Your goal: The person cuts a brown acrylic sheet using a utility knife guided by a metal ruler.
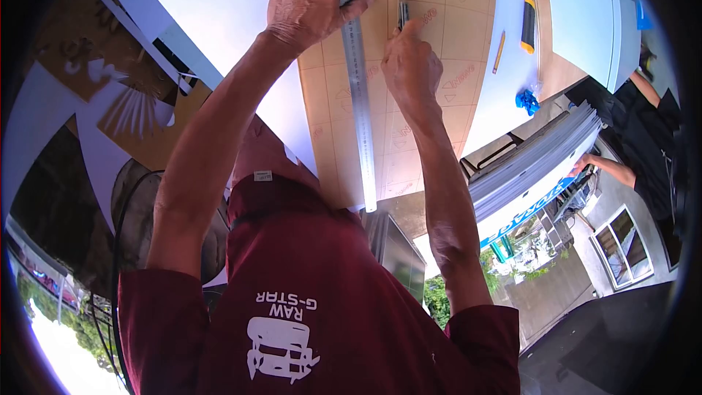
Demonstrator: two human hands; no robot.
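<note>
A sheet covered in brown printed paper (457,44), marked with a grid of lines, lies on the white work surface. Across it runs a long steel ruler (360,113). My left hand (307,7) lies flat with spread fingers at the ruler's far part, its thumb across the ruler. My right hand (412,66) is closed around a slim cutter knife (403,11), held over the sheet to the right of the ruler. The knife's tip points away from me, near a line on the paper. Its handle is mostly hidden in my fingers.
On the white surface (484,106) at right lie a pencil (499,51), a black-and-yellow tool (528,23) and a crumpled blue item (526,101). Beyond is a stack of sheets (537,157), touched by another person's hand (583,164). White offcuts (139,110) lie at left.
</note>
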